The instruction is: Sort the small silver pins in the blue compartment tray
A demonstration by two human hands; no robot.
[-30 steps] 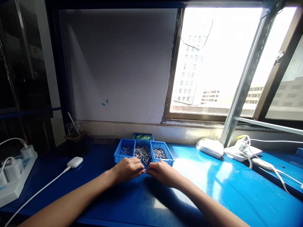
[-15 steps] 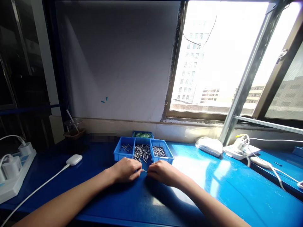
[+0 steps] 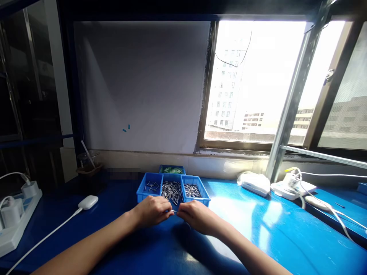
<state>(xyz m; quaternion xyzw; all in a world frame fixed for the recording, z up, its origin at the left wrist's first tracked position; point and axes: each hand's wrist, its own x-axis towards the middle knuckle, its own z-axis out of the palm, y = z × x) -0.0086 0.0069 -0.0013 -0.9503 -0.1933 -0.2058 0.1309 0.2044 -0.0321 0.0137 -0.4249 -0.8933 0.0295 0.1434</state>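
Observation:
My left hand (image 3: 154,211) and my right hand (image 3: 198,217) meet above the blue table, fingertips pinched. Between them runs a small thin metal rod (image 3: 175,211), and each hand grips one end of it. Just beyond my fingers lies a heap of loose metal rods (image 3: 172,192). To its left stands a blue bin (image 3: 149,174) with a few thin metal pieces inside. On the right, another blue bin (image 3: 207,193) holds many short metal pieces. Exact details of the rod are too small to make out.
Behind the bins sits a blue tray (image 3: 160,170) with green packets. A white charger case (image 3: 88,202) with its cable and a power strip (image 3: 20,221) are at left. On the right are a white device (image 3: 254,184) and another power strip (image 3: 292,189).
The camera has tilted up a little, so the scene sits lower. My hands stay together on the metal rod, and the gap between my fingertips looks slightly narrower.

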